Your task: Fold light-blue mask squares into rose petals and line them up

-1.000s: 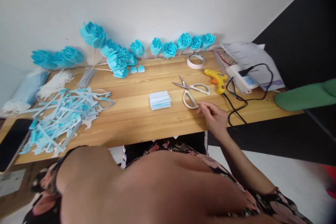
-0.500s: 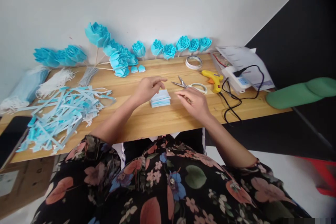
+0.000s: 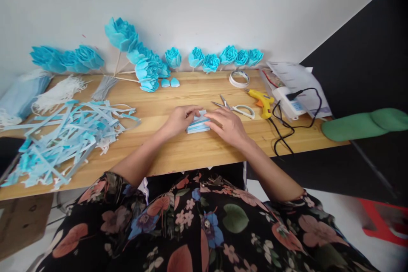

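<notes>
Two hands at a small stack of sheets on a wooden table

The left hand (image 3: pixel 181 120) and the right hand (image 3: pixel 228 125) meet over a stack of pale blue and white sheets (image 3: pixel 198 127), which lies flat on the table (image 3: pixel 165 159) near its front edge, midway between the forearms. The left fingers are bent at the stack's left side; the right hand reaches in from the other side, its thumb and forefinger slightly parted over the sheets. Whether either hand pinches a sheet cannot be told. Just behind the right hand lie scissors (image 3: pixel 245 111) with blades apart; one handle loop is visible, and contact with the hand cannot be judged. Farther right are a yellow glue gun (image 3: pixel 262 101), a power strip (image 3: pixel 291 108) with a black plug and some papers (image 3: pixel 299 78). A roll of tape (image 3: pixel 239 84) lies behind the scissors. At left is a tangled heap of blue and white strips (image 3: pixel 76 136), with a bundle of white strings (image 3: pixel 59 93) and some grey ties (image 3: pixel 104 88) behind it. Blue flowers (image 3: pixel 121 34) line the wall, two cut petals (image 3: pixel 174 83) lying in front of them
</notes>
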`<state>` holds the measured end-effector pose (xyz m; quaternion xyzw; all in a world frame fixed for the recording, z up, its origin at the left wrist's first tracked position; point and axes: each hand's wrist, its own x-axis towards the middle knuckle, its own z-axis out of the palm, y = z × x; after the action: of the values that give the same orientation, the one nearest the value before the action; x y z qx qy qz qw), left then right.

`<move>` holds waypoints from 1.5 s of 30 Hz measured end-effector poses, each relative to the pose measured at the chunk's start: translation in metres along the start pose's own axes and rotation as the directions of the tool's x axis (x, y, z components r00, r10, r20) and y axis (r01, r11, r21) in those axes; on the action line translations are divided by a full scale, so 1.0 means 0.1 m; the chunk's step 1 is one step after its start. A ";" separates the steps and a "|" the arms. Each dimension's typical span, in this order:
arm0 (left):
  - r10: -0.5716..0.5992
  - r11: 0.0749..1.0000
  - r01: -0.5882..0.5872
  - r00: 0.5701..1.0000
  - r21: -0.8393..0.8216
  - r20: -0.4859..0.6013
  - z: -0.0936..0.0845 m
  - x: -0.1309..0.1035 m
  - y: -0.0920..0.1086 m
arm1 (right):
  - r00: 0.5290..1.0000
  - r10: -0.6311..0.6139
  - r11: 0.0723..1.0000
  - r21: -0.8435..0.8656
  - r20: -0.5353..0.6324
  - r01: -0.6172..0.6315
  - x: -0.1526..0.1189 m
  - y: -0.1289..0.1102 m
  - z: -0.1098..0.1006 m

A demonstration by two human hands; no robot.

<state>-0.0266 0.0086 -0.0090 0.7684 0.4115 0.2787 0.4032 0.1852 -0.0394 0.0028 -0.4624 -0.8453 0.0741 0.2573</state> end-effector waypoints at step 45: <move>-0.246 0.594 0.032 0.959 -0.803 -0.144 -0.09 0.08 -0.04 | 0.990 -0.016 0.969 0.242 -0.140 0.049 0.41 -0.01 -0.11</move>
<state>-0.0311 0.0201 -0.0068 0.4352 0.3494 0.4899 0.6697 0.1716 -0.0076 0.0276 -0.4173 -0.8174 0.1413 0.3711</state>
